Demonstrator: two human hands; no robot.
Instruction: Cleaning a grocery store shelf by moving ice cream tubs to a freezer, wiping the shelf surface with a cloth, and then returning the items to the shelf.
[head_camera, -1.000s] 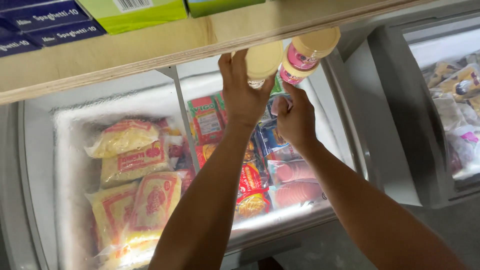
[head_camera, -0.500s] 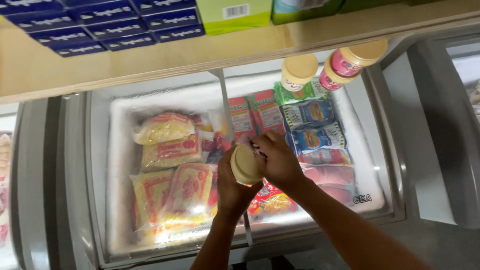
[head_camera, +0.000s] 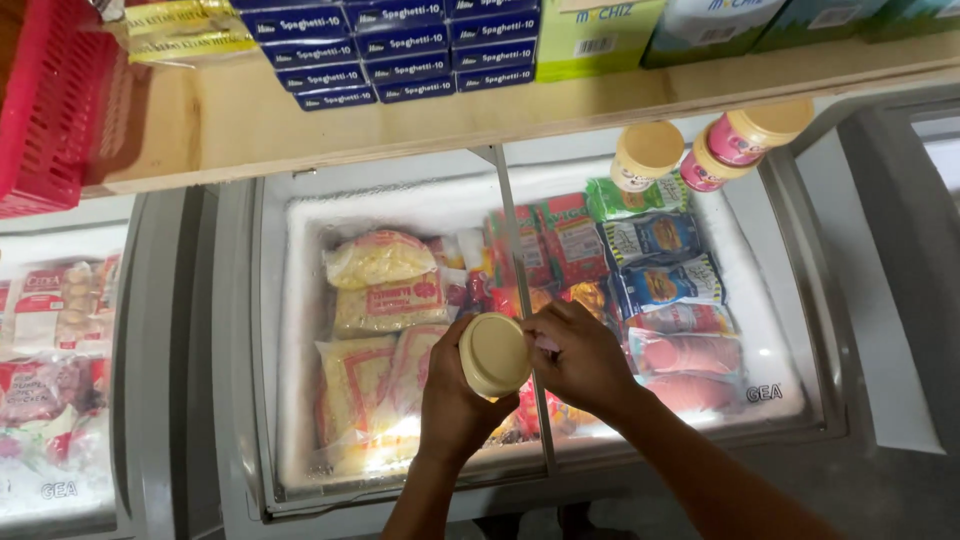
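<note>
Both hands (head_camera: 520, 375) clasping cream-lidded jar (head_camera: 493, 354), above freezer (head_camera: 240, 330)

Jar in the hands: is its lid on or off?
On. The cream lid caps the jar, which the left hand and right hand hold together above the freezer.

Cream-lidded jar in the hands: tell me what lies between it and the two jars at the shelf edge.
In the head view, between the held jar and the two shelf jars lies the freezer's glass lid, its divider bar, and frozen packets beneath.
</note>
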